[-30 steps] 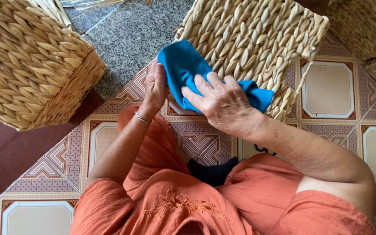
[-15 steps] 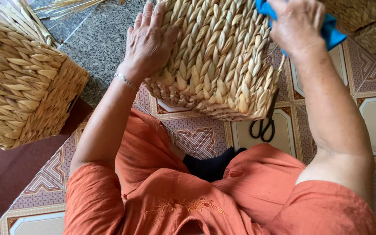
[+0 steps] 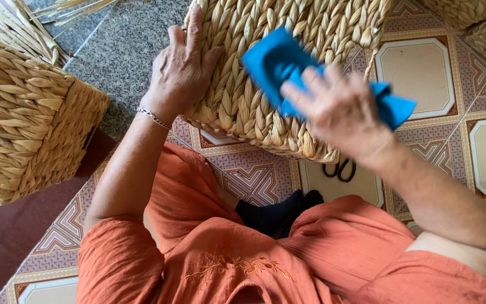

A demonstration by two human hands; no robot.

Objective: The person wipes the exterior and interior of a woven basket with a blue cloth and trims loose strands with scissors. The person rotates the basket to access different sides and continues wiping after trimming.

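Basket (image 3: 254, 73) of thick braided straw, pale tan.
Left hand (image 3: 182, 70) spread flat on it; right hand (image 3: 338, 110) presses blue cloth (image 3: 288, 65) against weave.

my left hand (image 3: 182, 73) lies flat, fingers spread, wrist extended forward. my right hand (image 3: 338, 110) is blurred, fingers splayed, forearm angled inward.

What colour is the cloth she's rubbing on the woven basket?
Bright blue cloth, clearest in the head view, under the right hand.

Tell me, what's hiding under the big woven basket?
Black scissor handles peek out beneath the woven basket on the patterned floor tiles. Their blades are covered by the basket.
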